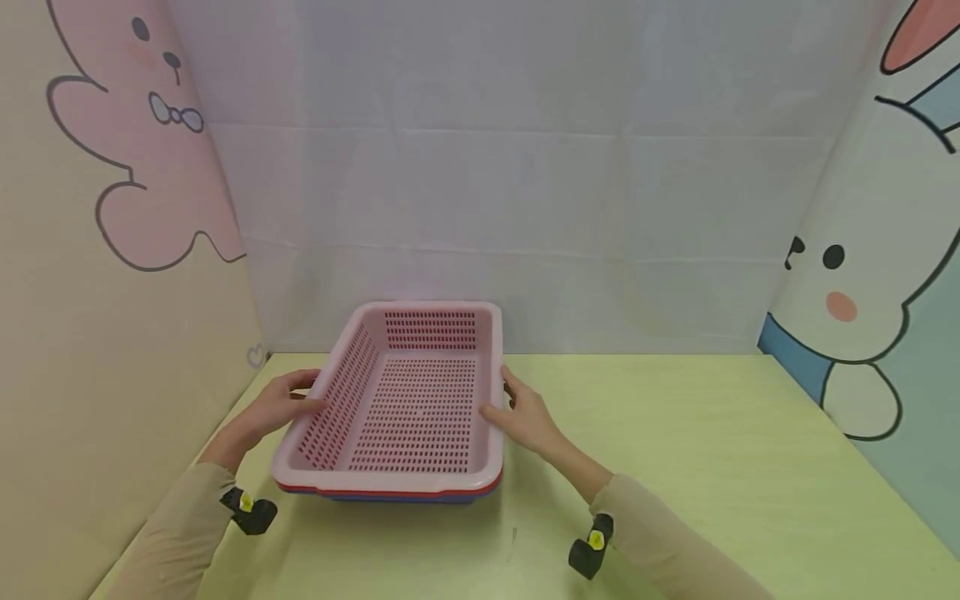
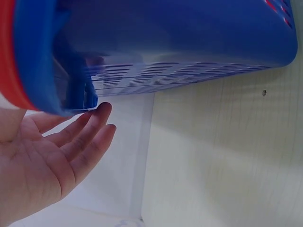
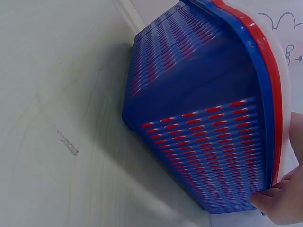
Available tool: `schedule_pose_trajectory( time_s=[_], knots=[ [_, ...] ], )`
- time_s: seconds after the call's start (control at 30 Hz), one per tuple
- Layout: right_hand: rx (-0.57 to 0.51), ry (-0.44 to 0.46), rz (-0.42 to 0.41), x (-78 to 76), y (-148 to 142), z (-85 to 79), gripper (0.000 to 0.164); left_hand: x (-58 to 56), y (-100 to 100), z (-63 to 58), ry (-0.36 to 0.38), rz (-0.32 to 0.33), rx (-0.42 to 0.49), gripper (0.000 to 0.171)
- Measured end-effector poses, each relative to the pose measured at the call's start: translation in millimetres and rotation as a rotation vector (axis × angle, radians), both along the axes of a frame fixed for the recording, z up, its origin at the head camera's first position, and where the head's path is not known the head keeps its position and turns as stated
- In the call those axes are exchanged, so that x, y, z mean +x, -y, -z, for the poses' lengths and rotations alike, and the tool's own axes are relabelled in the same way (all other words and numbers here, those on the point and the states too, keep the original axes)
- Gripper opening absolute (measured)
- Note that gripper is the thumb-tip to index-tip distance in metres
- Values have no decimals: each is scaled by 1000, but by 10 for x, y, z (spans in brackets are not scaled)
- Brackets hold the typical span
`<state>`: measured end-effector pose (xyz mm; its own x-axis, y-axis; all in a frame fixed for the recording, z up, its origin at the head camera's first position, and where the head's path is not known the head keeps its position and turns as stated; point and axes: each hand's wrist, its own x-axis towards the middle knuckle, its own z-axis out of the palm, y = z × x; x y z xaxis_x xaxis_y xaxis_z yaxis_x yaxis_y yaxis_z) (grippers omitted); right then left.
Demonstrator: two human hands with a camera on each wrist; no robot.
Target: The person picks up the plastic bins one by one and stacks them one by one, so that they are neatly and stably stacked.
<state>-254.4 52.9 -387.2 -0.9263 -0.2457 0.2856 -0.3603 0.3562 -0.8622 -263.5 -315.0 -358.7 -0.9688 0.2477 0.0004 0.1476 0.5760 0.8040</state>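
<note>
A pink perforated plastic basket [image 1: 420,408] sits nested on top of a red basket [image 3: 265,45] and a blue basket [image 3: 189,85], their rims stacked together. My left hand [image 1: 281,404] holds the stack's left rim, thumb over the pink edge. In the left wrist view its fingers [image 2: 90,137] reach beneath the blue rim. On the opposite side, my right hand [image 1: 525,417] grips the right rim, with the thumb inside the edge and the fingers outside. The inside of the pink basket holds nothing. Whether the blue base touches the table cannot be told.
The pale yellow-green table [image 1: 675,450] extends to the right of the stack. A white sheet-covered wall [image 1: 525,192] stands behind. Side walls with a pink cartoon animal [image 1: 142,167] and a white cartoon rabbit [image 1: 862,275] flank the table.
</note>
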Motion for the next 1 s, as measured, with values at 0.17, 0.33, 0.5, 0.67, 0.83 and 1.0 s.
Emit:
schedule_pose_trajectory(
  time_s=[0.17, 0.33, 0.5, 0.67, 0.83, 1.0],
  knots=[
    [53, -30, 20, -27, -86, 6, 73, -11, -41, 21, 4, -9, -6, 62],
    [72, -10, 35, -33, -168, -16, 73, -22, -113, 31, -10, -2, 3, 62],
    [95, 15, 46, -38, -251, -29, 73, -41, -174, 40, 2, 6, -1, 63],
    [124, 7, 52, -42, -319, -33, 73, -68, -227, 46, 13, 2, -11, 64],
    [147, 14, 59, -39, -376, -43, 73, -80, -288, 51, 11, 3, -14, 64],
    [163, 22, 61, -47, -441, -28, 73, -68, -363, 39, 8, 0, -14, 63]
  ],
)
